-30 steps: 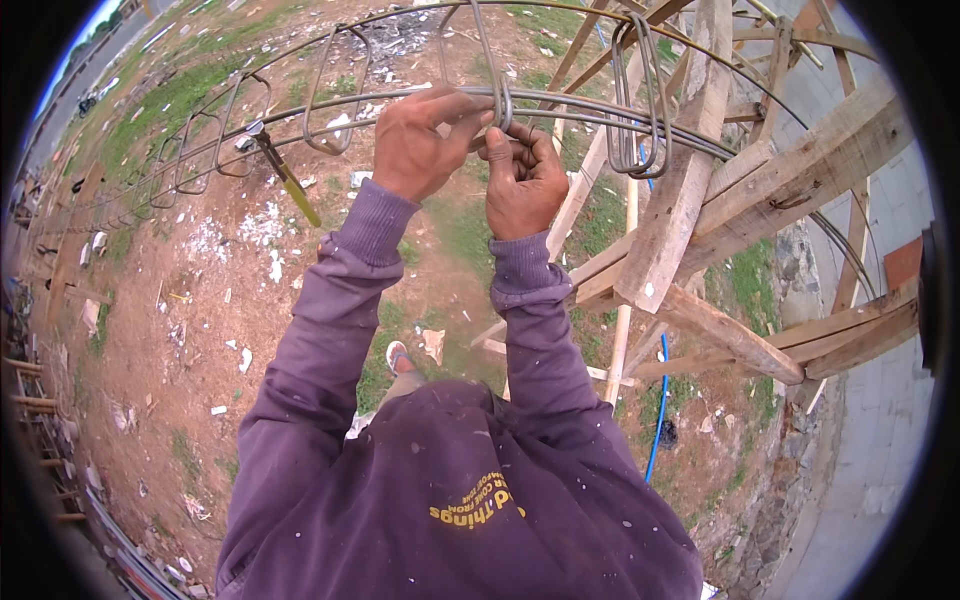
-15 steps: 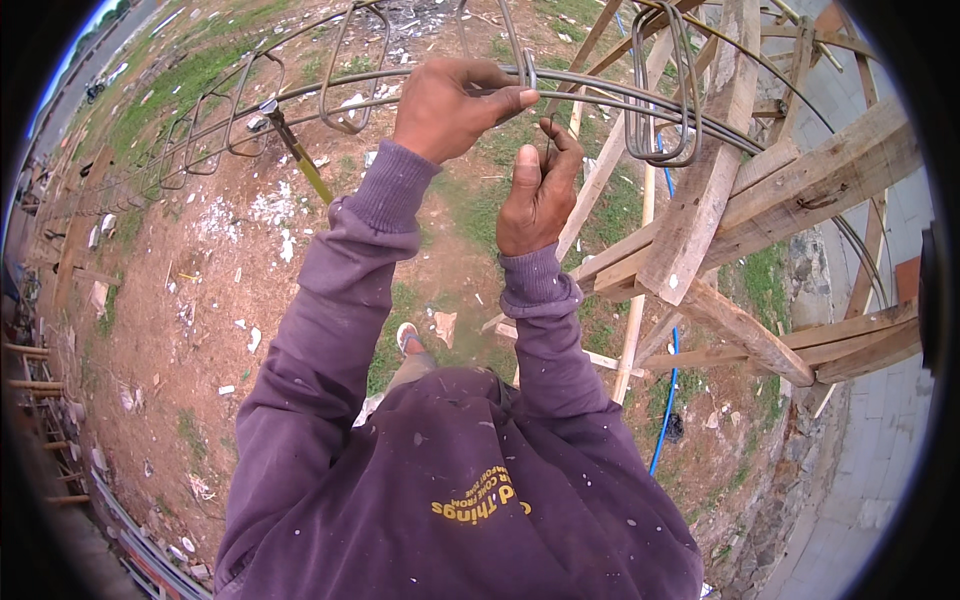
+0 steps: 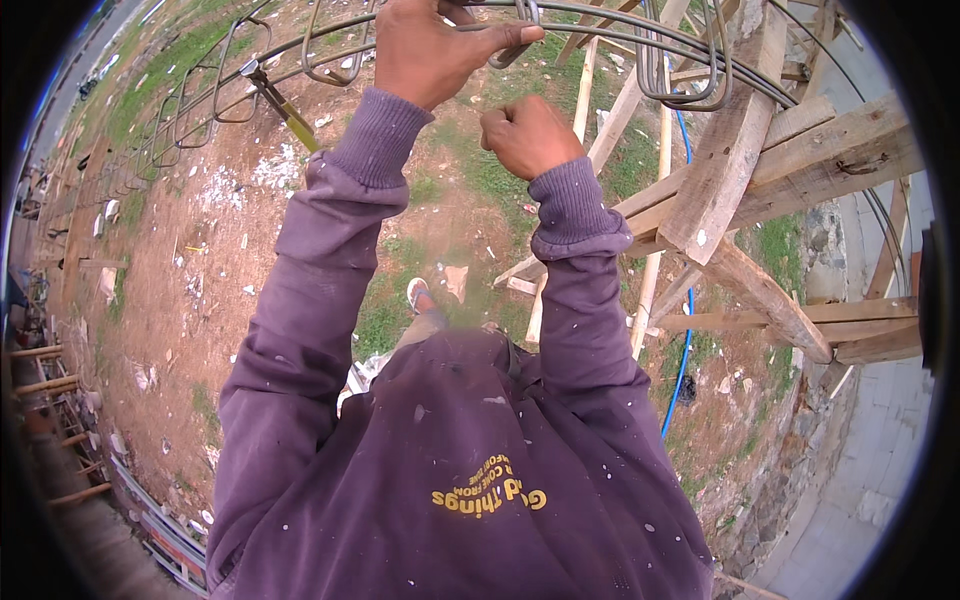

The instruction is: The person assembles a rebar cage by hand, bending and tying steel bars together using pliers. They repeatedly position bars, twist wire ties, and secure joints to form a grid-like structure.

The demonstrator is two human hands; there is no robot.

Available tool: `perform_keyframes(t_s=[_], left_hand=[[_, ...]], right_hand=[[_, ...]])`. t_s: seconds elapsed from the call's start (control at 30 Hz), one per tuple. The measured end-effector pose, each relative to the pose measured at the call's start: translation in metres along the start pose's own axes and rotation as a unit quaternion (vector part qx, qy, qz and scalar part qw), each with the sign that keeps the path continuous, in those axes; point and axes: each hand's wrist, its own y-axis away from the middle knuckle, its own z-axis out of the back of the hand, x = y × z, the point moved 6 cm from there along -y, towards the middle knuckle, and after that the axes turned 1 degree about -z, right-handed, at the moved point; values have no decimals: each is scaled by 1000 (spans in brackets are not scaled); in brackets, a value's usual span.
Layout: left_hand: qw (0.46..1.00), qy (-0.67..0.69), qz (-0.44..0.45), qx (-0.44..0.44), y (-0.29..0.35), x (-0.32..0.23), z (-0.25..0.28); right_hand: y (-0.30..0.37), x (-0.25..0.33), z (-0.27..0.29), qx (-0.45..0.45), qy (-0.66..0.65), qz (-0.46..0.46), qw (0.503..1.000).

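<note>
Long steel rebar rods (image 3: 590, 15) with bent stirrups (image 3: 340, 65) around them run across the top of the head view. My left hand (image 3: 425, 55) is closed on the rods, its thumb lying beside one stirrup (image 3: 518, 45). Some of its fingers are behind the steel or cut off by the upper edge. Below and to the right, apart from the rods, my right hand (image 3: 535, 138) is curled into a fist. Whatever it may hold is hidden. More stirrups (image 3: 690, 100) are bunched to the right.
A hammer (image 3: 285, 112) with a yellow-green handle hangs on the rods at left. Timber supports (image 3: 725, 160) stand at right, with a blue hose (image 3: 682, 370) below. Littered soil and grass (image 3: 220, 270) lie underfoot, and a pale block surface (image 3: 850, 430) is far right.
My right hand has moved down from the rods, turned over and curled into a fist; the thin wire seen by its fingers no longer shows. My left hand stays at the rods, higher in view.
</note>
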Motion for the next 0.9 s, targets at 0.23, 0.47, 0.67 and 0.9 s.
perform_keyframes(t_s=[0.23, 0.47, 0.67, 0.9], left_hand=[[995, -5, -71, -75, 2, -6, 2], [993, -24, -79, -80, 5, -7, 4], [999, -13, -44, -24, 6, -7, -1], [999, 41, -11, -5, 6, 2, -3]], right_hand=[[-33, -1, -3, 8, -81, 117, 990], [-7, 15, 22, -96, -196, 8, 976], [14, 20, 14, -283, -153, 45, 946], [13, 28, -1, -344, -185, 57, 919]])
